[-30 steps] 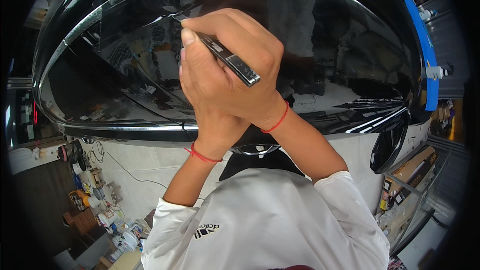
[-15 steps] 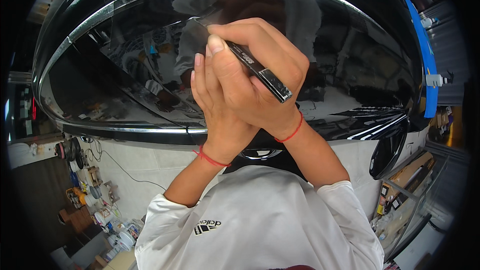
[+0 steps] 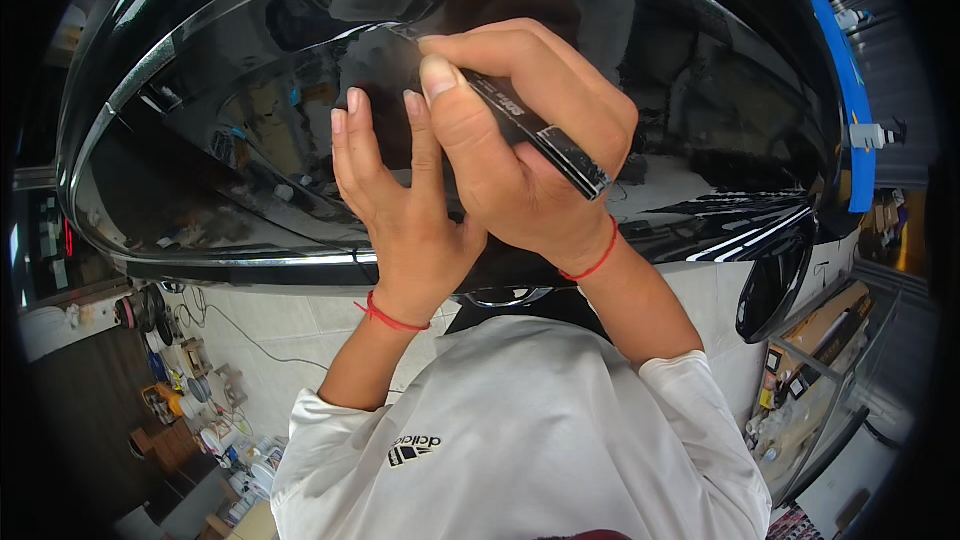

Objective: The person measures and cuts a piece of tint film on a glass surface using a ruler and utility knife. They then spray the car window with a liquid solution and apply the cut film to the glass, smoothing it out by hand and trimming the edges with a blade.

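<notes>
My right hand (image 3: 560, 130) grips a slim black cutter knife (image 3: 575, 162) between thumb and fingers. The knife slants up and left, its thin tip at the glossy black surface of a car (image 3: 720, 130). A bright line of reflected light runs near the tip. My left hand (image 3: 405, 205) lies beside it with fingers spread, palm toward the dark surface. It looks to rest there, close against the heel of my right hand. The fingers of my right hand partly hide the front of the knife.
A black side mirror (image 3: 775, 290) juts out at the right, and a door handle (image 3: 505, 296) sits below my wrists. Blue tape (image 3: 858, 130) lines the far right edge. A cable (image 3: 255, 342) runs over the pale floor. Bottles and tools crowd the lower left.
My left hand has shifted left, away from the right, and its fingers have spread apart. My right hand, still on the knife, has moved slightly right. The view has shifted a little.
</notes>
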Available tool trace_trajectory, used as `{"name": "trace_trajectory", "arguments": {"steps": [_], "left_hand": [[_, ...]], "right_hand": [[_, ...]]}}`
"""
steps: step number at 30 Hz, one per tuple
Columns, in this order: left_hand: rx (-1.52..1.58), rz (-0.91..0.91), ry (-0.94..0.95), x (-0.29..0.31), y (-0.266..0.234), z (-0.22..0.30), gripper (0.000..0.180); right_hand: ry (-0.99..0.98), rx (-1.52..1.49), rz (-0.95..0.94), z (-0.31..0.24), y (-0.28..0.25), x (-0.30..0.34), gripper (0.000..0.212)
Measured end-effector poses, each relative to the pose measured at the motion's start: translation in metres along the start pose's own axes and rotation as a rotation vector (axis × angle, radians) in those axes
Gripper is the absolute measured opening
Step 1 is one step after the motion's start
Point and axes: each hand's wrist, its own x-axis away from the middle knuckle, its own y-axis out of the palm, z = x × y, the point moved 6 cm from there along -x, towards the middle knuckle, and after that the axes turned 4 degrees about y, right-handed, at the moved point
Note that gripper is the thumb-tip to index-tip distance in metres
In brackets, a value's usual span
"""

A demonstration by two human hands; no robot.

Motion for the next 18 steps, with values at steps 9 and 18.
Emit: {"name": "trace_trajectory", "arguments": {"steps": [9,18], "left_hand": [[-0.055,-0.083,0.002,-0.004,-0.005,0.006,0.107],[-0.099,-0.104,-0.011,-0.006,-0.006,0.013,0.111]], "right_hand": [[0.039,0.007,-0.004,0.014,-0.037,0.003,0.01],[0.103,0.012,0.041,0.025,-0.076,0.007,0.009]]}}
